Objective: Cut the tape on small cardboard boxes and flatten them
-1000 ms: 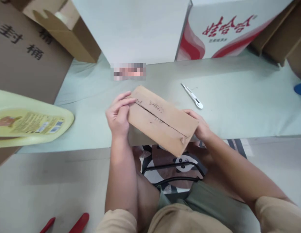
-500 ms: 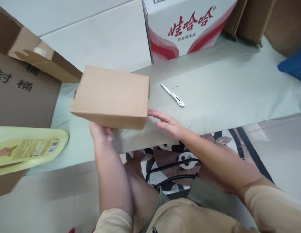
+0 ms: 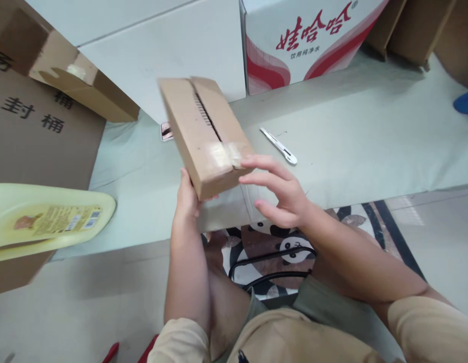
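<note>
A small brown cardboard box (image 3: 214,121) is held tilted above the covered table. A dark seam runs along its upper face, with clear tape across the end nearest me. My left hand (image 3: 188,196) grips the box from below at its near left corner; some of its fingers are hidden underneath. My right hand (image 3: 281,189) has its fingers spread, the fingertips at the taped end of the box. Just right of the box, a white utility knife (image 3: 278,146) lies on the table.
Behind stand a white carton with red lettering (image 3: 305,45) and a plain white box (image 3: 165,65). Large brown cartons (image 3: 48,151) and a yellow bottle (image 3: 56,217) are at the left. A blue object (image 3: 466,108) sits at the right edge. The pale tablecloth (image 3: 388,136) covers the table.
The box has been turned and tilted, so its taped, seamed face now shows. My right hand has spread its fingers and come to the taped end. The camera view has shifted slightly.
</note>
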Tool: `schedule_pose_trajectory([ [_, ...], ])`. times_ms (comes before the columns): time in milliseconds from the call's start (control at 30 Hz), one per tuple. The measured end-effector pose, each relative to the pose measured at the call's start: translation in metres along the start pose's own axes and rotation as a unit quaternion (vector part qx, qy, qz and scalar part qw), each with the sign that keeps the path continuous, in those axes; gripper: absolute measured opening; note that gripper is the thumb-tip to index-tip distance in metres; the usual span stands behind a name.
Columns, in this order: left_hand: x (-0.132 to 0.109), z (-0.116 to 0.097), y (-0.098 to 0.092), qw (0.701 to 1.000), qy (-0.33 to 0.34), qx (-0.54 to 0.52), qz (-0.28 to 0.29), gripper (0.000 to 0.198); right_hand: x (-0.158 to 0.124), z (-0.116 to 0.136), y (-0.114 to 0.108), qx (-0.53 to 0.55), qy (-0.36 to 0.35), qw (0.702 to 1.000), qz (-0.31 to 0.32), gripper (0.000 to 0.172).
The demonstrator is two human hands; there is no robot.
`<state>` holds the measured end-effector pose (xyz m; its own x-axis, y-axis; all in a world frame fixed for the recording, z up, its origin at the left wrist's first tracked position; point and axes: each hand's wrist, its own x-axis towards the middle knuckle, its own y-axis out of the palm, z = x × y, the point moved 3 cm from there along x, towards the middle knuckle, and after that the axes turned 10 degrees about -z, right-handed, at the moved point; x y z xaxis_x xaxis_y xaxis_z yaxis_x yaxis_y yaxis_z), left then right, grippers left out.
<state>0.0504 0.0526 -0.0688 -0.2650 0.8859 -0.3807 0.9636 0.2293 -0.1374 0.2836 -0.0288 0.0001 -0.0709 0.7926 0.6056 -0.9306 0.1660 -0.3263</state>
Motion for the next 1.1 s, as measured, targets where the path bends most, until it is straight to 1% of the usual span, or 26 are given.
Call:
schedule_pose_trajectory([
  [67, -0.002, 0.004, -0.001, 0.997, -0.026, 0.069, 0.019, 0.064, 0.0, -0.006, -0.001, -0.021, 0.015, 0.999, -0.018, 0.034],
  [133, -0.003, 0.006, 0.0, 0.99, -0.029, 0.133, 0.042, 0.051, -0.002, -0.013, 0.002, -0.046, 0.018, 0.999, -0.017, 0.026],
  [167, -0.002, 0.005, -0.001, 0.988, -0.012, 0.148, 0.034, 0.046, -0.004, -0.016, 0.005, -0.05, 0.014, 0.999, -0.013, 0.023],
  [200, -0.001, 0.003, -0.002, 0.989, 0.024, 0.145, 0.005, 0.044, -0.006, -0.017, 0.008, -0.049, 0.012, 0.999, -0.006, 0.022],
  [233, 0.0, -0.002, -0.005, 0.988, 0.081, 0.121, -0.043, 0.049, -0.008, -0.018, 0.01, -0.04, 0.01, 0.999, 0.001, 0.021],
  [267, 0.0, -0.008, -0.009, 0.98, 0.156, 0.081, -0.091, 0.058, -0.01, -0.016, 0.012, -0.023, 0.004, 1.0, 0.006, 0.02],
  [300, -0.003, -0.015, -0.013, 0.963, 0.239, 0.033, -0.122, 0.065, -0.011, -0.014, 0.013, 0.004, -0.004, 1.0, 0.008, 0.019],
  [333, -0.006, -0.021, -0.015, 0.937, 0.324, -0.009, -0.129, 0.066, -0.012, -0.011, 0.014, 0.041, -0.01, 0.999, 0.009, 0.018],
  [367, -0.011, -0.028, -0.015, 0.91, 0.4, -0.03, -0.103, 0.062, -0.013, -0.008, 0.013, 0.086, -0.006, 0.996, 0.011, 0.017],
  [400, -0.015, -0.032, -0.013, 0.885, 0.461, -0.025, -0.062, 0.055, -0.013, -0.008, 0.013, 0.138, 0.01, 0.99, 0.013, 0.017],
  [433, -0.02, -0.036, -0.01, 0.863, 0.505, -0.001, -0.024, 0.049, -0.012, -0.01, 0.011, 0.193, 0.039, 0.98, 0.015, 0.018],
  [467, -0.023, -0.037, -0.007, 0.848, 0.529, 0.032, 0.001, 0.046, -0.011, -0.014, 0.009, 0.238, 0.079, 0.968, 0.013, 0.021],
  [500, -0.025, -0.037, -0.003, 0.839, 0.541, 0.055, 0.008, 0.045, -0.01, -0.022, 0.005, 0.262, 0.127, 0.957, -0.001, 0.025],
  [533, -0.026, -0.036, 0.0, 0.835, 0.546, 0.066, 0.003, 0.045, -0.009, -0.033, 0.001, 0.251, 0.174, 0.952, -0.031, 0.028],
  [567, -0.026, -0.035, 0.003, 0.836, 0.545, 0.063, -0.011, 0.046, -0.009, -0.046, -0.006, 0.201, 0.215, 0.953, -0.07, 0.027],
  [600, -0.026, -0.033, 0.007, 0.835, 0.547, 0.056, -0.024, 0.047, -0.009, -0.059, -0.013, 0.113, 0.247, 0.955, -0.115, 0.023],
  [633, -0.026, -0.031, 0.01, 0.834, 0.549, 0.048, -0.034, 0.048, -0.01, -0.071, -0.02, -0.001, 0.267, 0.953, -0.146, 0.02],
  [667, -0.026, -0.03, 0.013, 0.831, 0.554, 0.04, -0.04, 0.048, -0.011, -0.082, -0.025, -0.116, 0.278, 0.941, -0.155, 0.023],
  [700, -0.027, -0.029, 0.015, 0.827, 0.56, 0.036, -0.04, 0.046, -0.012, -0.092, -0.028, -0.213, 0.282, 0.925, -0.14, 0.032],
  [733, -0.028, -0.028, 0.017, 0.822, 0.567, 0.032, -0.038, 0.045, -0.013, -0.1, -0.029, -0.284, 0.283, 0.91, -0.108, 0.04],
  [767, -0.028, -0.028, 0.018, 0.818, 0.573, 0.032, -0.032, 0.044, -0.015, -0.107, -0.029, -0.329, 0.281, 0.898, -0.073, 0.046],
  [833, -0.03, -0.03, 0.019, 0.809, 0.585, 0.049, -0.019, 0.044, -0.017, -0.115, -0.025, -0.367, 0.268, 0.89, -0.02, 0.051],
  [900, -0.033, -0.031, 0.02, 0.796, 0.598, 0.088, -0.014, 0.046, -0.019, -0.116, -0.022, -0.364, 0.246, 0.898, -0.003, 0.055],
  [1000, -0.038, -0.032, 0.021, 0.768, 0.622, 0.156, -0.01, 0.053, -0.022, -0.113, -0.018, -0.32, 0.228, 0.92, -0.004, 0.06],
  [1033, -0.04, -0.031, 0.022, 0.758, 0.63, 0.169, -0.004, 0.054, -0.023, -0.113, -0.018, -0.305, 0.231, 0.924, -0.011, 0.06],
  [1100, -0.043, -0.03, 0.023, 0.743, 0.646, 0.173, 0.008, 0.05, -0.025, -0.112, -0.021, -0.281, 0.26, 0.923, -0.033, 0.06],
])
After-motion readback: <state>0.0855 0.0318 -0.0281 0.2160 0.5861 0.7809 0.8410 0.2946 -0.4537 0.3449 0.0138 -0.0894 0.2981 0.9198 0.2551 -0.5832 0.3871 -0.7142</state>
